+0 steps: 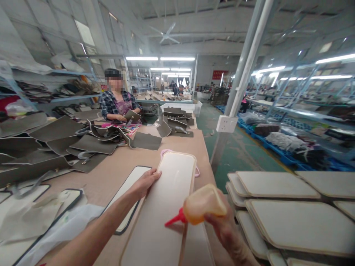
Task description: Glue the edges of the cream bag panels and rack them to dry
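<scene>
My left hand (145, 181) lies flat with fingers stretched on the left edge of a long white rounded panel (163, 207) that rests on the brown table (122, 162). My right hand (224, 225) grips an orange squeeze bottle (203, 210) with a red nozzle (173, 220). The nozzle points left and down over the panel's lower part. Another white panel with a dark rim (130, 184) lies just left of my left hand.
Stacks of white rounded panels (277, 207) stand at the right. Grey leather pieces (55, 144) cover the table's left and far end. A person in a plaid shirt (118, 105) works across the table. A white pole (244, 70) rises beside the green aisle floor.
</scene>
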### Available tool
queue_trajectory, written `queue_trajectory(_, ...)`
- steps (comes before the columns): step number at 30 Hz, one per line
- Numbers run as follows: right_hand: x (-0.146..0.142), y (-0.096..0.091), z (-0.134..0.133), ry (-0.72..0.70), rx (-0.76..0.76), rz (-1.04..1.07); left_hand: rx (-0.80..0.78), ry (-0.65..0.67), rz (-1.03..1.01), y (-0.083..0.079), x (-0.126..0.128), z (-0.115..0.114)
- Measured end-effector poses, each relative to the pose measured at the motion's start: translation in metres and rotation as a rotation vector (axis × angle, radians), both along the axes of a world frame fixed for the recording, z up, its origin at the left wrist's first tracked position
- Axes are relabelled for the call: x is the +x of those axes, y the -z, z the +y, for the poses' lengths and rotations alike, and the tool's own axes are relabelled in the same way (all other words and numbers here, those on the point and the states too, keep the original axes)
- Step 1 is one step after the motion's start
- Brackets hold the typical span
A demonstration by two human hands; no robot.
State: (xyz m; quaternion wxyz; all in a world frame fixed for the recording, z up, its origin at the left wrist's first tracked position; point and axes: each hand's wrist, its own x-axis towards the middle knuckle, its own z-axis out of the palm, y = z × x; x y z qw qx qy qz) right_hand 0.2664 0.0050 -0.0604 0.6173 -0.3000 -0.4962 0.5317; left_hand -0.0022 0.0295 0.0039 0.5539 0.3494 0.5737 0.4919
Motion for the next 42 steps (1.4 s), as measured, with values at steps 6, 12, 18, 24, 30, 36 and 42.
queue_trajectory(6,-0.003,-0.041,0.024,0.297,0.120,0.060,-0.013,0.122,-0.025,-0.009,0.009,-0.005)
queue_trajectory(12,-0.013,-0.038,-0.010,0.281,0.069,-0.036,0.016,0.160,-0.043,-0.018,0.008,0.000)
queue_trajectory(18,-0.013,-0.029,-0.044,0.237,0.042,0.004,0.041,0.196,-0.035,-0.014,-0.004,0.002)
queue_trajectory(24,-0.004,-0.046,-0.019,0.501,0.105,-0.015,0.025,0.284,-0.070,-0.009,-0.008,0.004)
queue_trajectory(30,-0.015,-0.003,-0.080,0.184,-0.016,0.000,0.014,0.251,-0.098,-0.004,-0.017,0.005)
queue_trajectory(36,-0.006,-0.037,-0.051,0.552,0.118,-0.049,0.015,0.291,-0.129,-0.012,-0.017,-0.003)
queue_trajectory(42,-0.033,-0.029,-0.081,0.259,-0.007,-0.010,0.036,0.249,-0.120,-0.006,-0.027,-0.006)
